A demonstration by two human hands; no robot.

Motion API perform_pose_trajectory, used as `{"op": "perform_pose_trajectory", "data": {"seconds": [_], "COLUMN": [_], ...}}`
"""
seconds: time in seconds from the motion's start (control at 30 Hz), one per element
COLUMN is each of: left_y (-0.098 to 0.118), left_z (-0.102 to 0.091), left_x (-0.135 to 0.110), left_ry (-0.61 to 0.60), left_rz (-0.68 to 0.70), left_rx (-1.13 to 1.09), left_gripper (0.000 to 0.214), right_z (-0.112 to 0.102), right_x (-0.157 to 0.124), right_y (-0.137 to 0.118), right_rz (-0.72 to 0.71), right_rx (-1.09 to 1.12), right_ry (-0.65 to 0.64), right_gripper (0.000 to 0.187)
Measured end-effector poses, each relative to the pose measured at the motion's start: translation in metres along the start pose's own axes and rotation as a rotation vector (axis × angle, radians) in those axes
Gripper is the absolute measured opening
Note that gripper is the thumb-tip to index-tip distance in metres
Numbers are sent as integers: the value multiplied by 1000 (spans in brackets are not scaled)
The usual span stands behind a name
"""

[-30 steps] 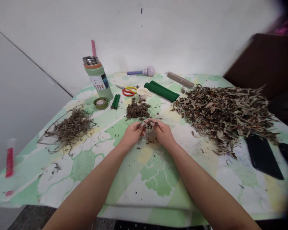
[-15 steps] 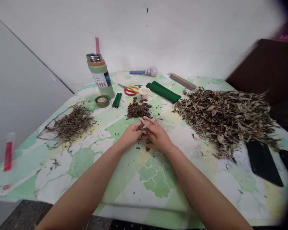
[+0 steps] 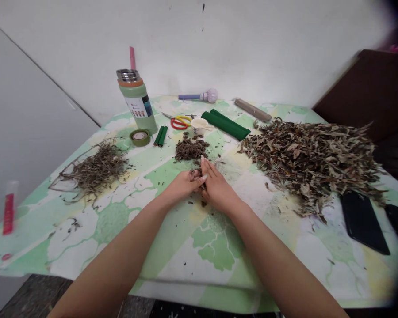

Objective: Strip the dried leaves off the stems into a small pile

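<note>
My left hand [image 3: 183, 184] is cupped around a small clump of crumbled dried leaves [image 3: 194, 171], its fingers partly hidden. Over it lies my right hand [image 3: 217, 187], fingers together and pointing away from me, pressing the leaves between the two palms. Just beyond my fingertips is a small heap of dark crushed leaves [image 3: 189, 149]. To the right spreads a large pile of whole dried leaves [image 3: 311, 163]. A bundle of dry stems [image 3: 101, 170] sits on the left.
A green bottle [image 3: 137, 104] stands uncapped behind its lid [image 3: 139, 137]. Near it lie two short green rolls [image 3: 161, 136], scissors [image 3: 179, 122], a small cup [image 3: 199, 126], longer green rolls [image 3: 226, 124] and a purple-handled object [image 3: 199, 96]. A black phone [image 3: 365, 223] lies at right.
My right hand has slid over the left and its fingers have straightened, covering more of the leaves held between them. The view has tilted slightly.
</note>
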State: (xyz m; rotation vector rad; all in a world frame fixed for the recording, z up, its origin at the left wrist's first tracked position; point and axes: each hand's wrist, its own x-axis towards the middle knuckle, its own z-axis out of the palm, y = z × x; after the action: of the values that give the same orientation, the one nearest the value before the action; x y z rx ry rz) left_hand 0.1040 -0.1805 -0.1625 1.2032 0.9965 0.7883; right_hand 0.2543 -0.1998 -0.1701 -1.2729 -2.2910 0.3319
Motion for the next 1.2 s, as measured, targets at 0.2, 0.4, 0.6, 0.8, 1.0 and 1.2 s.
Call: {"op": "perform_pose_trajectory", "data": {"seconds": [0.2,0.4,0.6,0.8,1.0,1.2], "left_y": [0,10,3,0,4,-1], "left_z": [2,-1,-6,-8,-5,0], "left_x": [1,-5,-3,0,-2,-5], "left_ry": [-74,-75,-111,-126,-18,-200], "left_rz": [-90,27,13,27,81,-67], "left_rx": [61,-21,36,123,112,-17], "left_gripper": [18,38,40,40,46,45], "right_z": [-3,-8,0,-5,-11,-3], "right_x": [1,-2,2,-1,-4,3], "right_y": [11,14,7,9,9,1], "right_rz": [-66,-25,-125,-123,-60,-84], "right_rx": [140,331,246,247,267,115], "right_ry": [0,108,-4,28,123,-45], "right_gripper": [32,42,54,30,42,60]}}
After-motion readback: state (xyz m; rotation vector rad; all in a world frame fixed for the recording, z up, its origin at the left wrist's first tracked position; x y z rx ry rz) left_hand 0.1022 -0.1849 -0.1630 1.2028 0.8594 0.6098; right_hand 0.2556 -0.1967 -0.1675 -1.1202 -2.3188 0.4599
